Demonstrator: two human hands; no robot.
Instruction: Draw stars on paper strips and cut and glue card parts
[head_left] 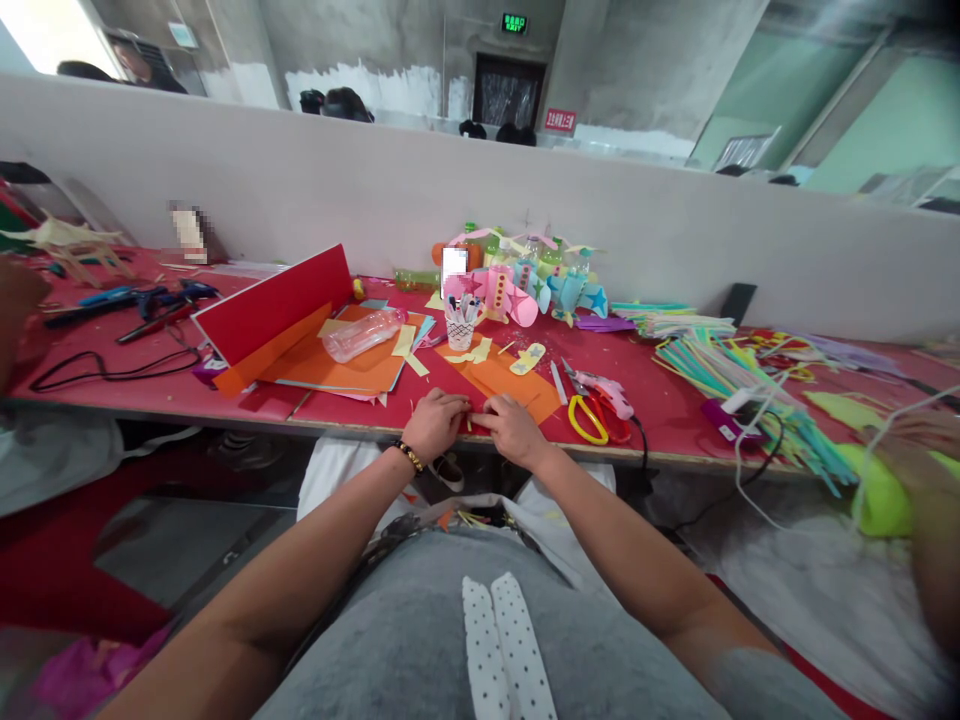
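My left hand and my right hand meet at the front edge of the red table. Both are closed, with fingertips around a small yellow piece, perhaps paper; the fingers mostly hide it. An orange paper sheet lies just beyond, under yellow paper scraps and a yellow cutout with stars. To the right of my right hand are yellow-handled scissors, red-handled scissors, a pink glue gun and a white pen-like stick.
A clear plastic bottle rests on orange sheets, beside a leaning red board. Behind the pen cup stand pink and blue paper-covered bottle planes. Coloured strips and a purple box with cables lie right. Other people's arms show at the sides.
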